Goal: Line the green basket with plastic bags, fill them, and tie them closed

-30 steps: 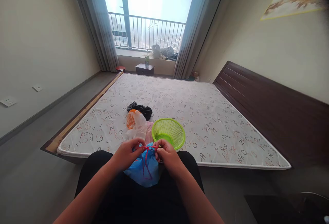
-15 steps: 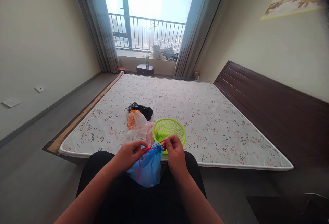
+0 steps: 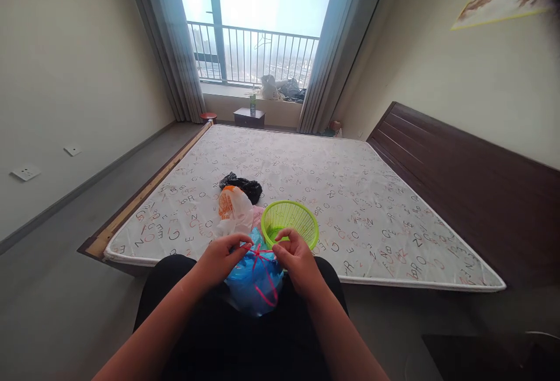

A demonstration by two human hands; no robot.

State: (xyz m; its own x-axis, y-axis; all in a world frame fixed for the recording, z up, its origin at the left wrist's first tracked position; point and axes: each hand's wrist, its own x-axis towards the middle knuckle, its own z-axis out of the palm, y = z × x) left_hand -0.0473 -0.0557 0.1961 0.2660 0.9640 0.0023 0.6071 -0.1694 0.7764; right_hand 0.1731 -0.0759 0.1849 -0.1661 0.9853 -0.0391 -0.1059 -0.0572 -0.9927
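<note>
A blue plastic bag rests upright on my lap, its neck gathered under a red string. My left hand pinches one part of the string at the left of the knot. On the other side, my right hand pinches another part between thumb and forefinger. The string runs taut between the two hands, and a loose loop hangs down the front of the bag. Just beyond the hands, a green plastic basket stands on the mattress edge. What the bag contains cannot be made out.
On the patterned mattress lie a white and orange plastic bag, a black plastic bag and a pink cloth. A dark headboard rises at the right. A small nightstand stands near the window.
Both hands have shifted slightly, and the blue bag has turned so its knot faces me. The string's loose part now hangs at the right front of the bag.
</note>
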